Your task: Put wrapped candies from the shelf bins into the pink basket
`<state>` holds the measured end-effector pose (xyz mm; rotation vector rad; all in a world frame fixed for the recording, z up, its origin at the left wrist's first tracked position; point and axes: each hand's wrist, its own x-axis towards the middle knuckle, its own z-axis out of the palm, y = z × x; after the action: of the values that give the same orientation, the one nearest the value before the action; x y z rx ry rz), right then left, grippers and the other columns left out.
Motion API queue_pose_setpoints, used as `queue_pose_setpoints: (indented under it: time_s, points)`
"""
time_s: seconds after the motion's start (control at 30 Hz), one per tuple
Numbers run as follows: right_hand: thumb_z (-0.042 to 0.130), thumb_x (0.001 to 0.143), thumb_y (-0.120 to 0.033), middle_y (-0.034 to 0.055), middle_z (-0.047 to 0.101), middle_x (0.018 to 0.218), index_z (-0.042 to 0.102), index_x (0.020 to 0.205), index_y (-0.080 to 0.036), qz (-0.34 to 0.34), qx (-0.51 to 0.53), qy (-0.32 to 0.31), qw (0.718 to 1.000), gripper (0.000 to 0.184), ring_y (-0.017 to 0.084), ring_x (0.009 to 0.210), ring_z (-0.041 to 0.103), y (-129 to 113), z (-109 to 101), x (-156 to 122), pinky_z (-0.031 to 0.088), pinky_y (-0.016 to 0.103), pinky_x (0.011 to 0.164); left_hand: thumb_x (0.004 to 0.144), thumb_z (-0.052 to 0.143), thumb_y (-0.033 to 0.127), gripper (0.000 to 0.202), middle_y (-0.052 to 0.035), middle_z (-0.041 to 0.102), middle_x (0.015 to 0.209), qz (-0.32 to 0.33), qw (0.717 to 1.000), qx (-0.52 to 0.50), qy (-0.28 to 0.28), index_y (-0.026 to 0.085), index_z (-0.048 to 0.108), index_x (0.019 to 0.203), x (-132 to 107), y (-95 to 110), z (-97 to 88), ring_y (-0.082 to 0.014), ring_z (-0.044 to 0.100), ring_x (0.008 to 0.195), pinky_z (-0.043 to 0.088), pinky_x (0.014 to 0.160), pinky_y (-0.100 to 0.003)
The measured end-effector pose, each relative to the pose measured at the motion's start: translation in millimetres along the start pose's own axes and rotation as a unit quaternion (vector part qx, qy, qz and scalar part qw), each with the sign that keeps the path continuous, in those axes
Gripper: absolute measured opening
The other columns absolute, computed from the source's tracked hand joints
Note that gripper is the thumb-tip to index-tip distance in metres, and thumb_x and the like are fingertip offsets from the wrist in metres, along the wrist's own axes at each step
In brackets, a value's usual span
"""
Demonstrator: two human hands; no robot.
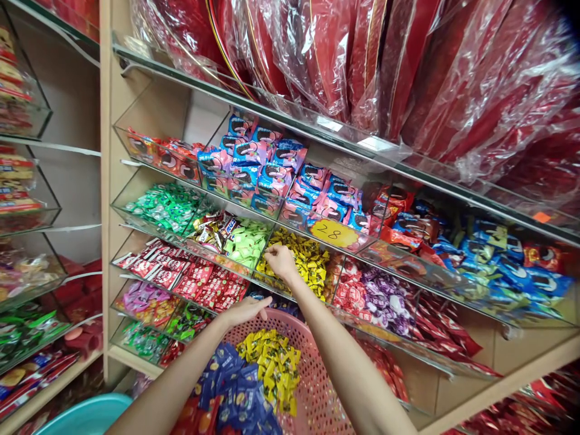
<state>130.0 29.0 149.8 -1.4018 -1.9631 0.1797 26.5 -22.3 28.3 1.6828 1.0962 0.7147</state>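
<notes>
My right hand is over the clear bin of yellow-wrapped candies, its fingers curled together. Whether anything is inside them is hidden. Lower and to the left, my left hand is at the far rim of a pink perforated basket, fingers stretched out. I cannot tell if it touches the rim. Inside the basket lie yellow-wrapped candies, dark blue packets and some red packets. Green-wrapped candies fill the space just left of the yellow bin.
Clear bins of sweets rise in tiers, with blue and pink snack packets above and purple-wrapped candies at right. A glass shelf edge runs across under plastic-wrapped red items. A teal tub stands at lower left.
</notes>
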Motion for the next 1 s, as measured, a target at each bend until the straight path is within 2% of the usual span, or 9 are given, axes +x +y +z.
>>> queue_pose_setpoints:
  time_s: [0.2, 0.33, 0.43, 0.53, 0.6, 0.67, 0.73, 0.87, 1.0]
  points:
    - [0.048, 0.064, -0.018, 0.0012, 0.064, 0.068, 0.065, 0.073, -0.016, 0.014, 0.087, 0.011, 0.996, 0.02, 0.012, 0.062, 0.055, 7, -2, -2, 0.04, 0.021, 0.06, 0.068, 0.03, 0.07, 0.064, -0.0029, 0.065, 0.074, -0.002, 1.0, 0.005, 0.009, 0.017, 0.067, 0.066, -1, 1, 1.0, -0.0167, 0.053, 0.07, 0.035, 0.069, -0.026]
    - [0.046, 0.063, -0.017, 0.0036, 0.064, 0.075, 0.064, 0.082, -0.011, 0.035, 0.198, 0.06, 0.978, 0.027, 0.011, 0.064, 0.054, 6, -20, -12, 0.041, 0.022, 0.062, 0.069, 0.03, 0.069, 0.064, -0.0024, 0.064, 0.075, -0.002, 1.0, 0.005, 0.011, 0.017, 0.067, 0.065, -5, 7, 0.4, -0.0165, 0.052, 0.071, 0.035, 0.071, -0.026]
    - [0.047, 0.064, -0.019, 0.0026, 0.062, 0.075, 0.062, 0.087, -0.012, 0.027, 0.265, 0.081, 0.96, 0.028, 0.009, 0.06, 0.05, 2, -40, -35, 0.04, 0.021, 0.058, 0.07, 0.032, 0.068, 0.061, -0.0023, 0.064, 0.077, 0.004, 1.0, -0.001, 0.002, 0.017, 0.066, 0.065, -7, 11, -0.7, -0.0163, 0.052, 0.073, 0.034, 0.073, -0.025]
    - [0.049, 0.065, -0.022, 0.0004, 0.06, 0.07, 0.06, 0.09, -0.014, 0.026, 0.318, 0.053, 0.946, 0.028, 0.008, 0.057, 0.048, 5, -49, -72, 0.039, 0.02, 0.056, 0.07, 0.032, 0.066, 0.061, -0.0024, 0.064, 0.075, 0.004, 1.0, 0.003, -0.003, 0.016, 0.066, 0.065, -7, 13, -1.9, -0.0156, 0.051, 0.07, 0.034, 0.071, -0.025]
    - [0.051, 0.065, -0.022, -0.0001, 0.059, 0.068, 0.06, 0.089, -0.015, 0.045, 0.346, 0.016, 0.937, 0.026, 0.008, 0.057, 0.048, 14, -42, -98, 0.039, 0.02, 0.055, 0.071, 0.032, 0.066, 0.061, -0.0021, 0.063, 0.073, 0.009, 1.0, 0.001, -0.005, 0.015, 0.065, 0.067, -8, 14, -2.4, -0.0151, 0.049, 0.067, 0.034, 0.067, -0.025]
    - [0.053, 0.063, -0.022, -0.0011, 0.057, 0.065, 0.06, 0.087, -0.015, 0.087, 0.373, -0.01, 0.924, 0.025, 0.008, 0.054, 0.047, 28, -27, -119, 0.038, 0.02, 0.053, 0.071, 0.032, 0.066, 0.061, -0.0018, 0.062, 0.069, 0.008, 1.0, -0.014, -0.005, 0.014, 0.064, 0.067, -9, 17, -2.4, -0.0144, 0.048, 0.064, 0.034, 0.064, -0.025]
    - [0.056, 0.06, -0.02, -0.0021, 0.057, 0.062, 0.059, 0.083, -0.015, 0.142, 0.399, -0.009, 0.906, 0.024, 0.008, 0.052, 0.046, 44, -8, -134, 0.037, 0.02, 0.052, 0.071, 0.032, 0.065, 0.06, -0.0017, 0.061, 0.068, -0.001, 0.999, -0.037, -0.004, 0.014, 0.063, 0.067, -10, 20, -1.7, -0.0139, 0.047, 0.064, 0.034, 0.064, -0.025]
    - [0.059, 0.057, -0.021, -0.0019, 0.057, 0.06, 0.058, 0.081, -0.014, 0.217, 0.441, 0.016, 0.871, 0.025, 0.008, 0.053, 0.048, 64, 20, -143, 0.037, 0.021, 0.052, 0.071, 0.035, 0.064, 0.057, -0.0016, 0.061, 0.069, 0.002, 0.998, -0.051, -0.022, 0.014, 0.064, 0.067, -11, 20, -0.1, -0.0139, 0.048, 0.067, 0.034, 0.064, -0.024]
    - [0.061, 0.055, -0.023, -0.0018, 0.057, 0.061, 0.058, 0.081, -0.015, 0.264, 0.474, 0.047, 0.839, 0.028, 0.007, 0.047, 0.045, 67, 28, -145, 0.034, 0.02, 0.046, 0.06, 0.052, 0.061, 0.047, 0.0007, 0.056, 0.06, 0.04, 0.998, 0.021, -0.042, 0.015, 0.063, 0.06, -8, 12, -0.3, -0.0145, 0.047, 0.063, 0.033, 0.06, -0.024]
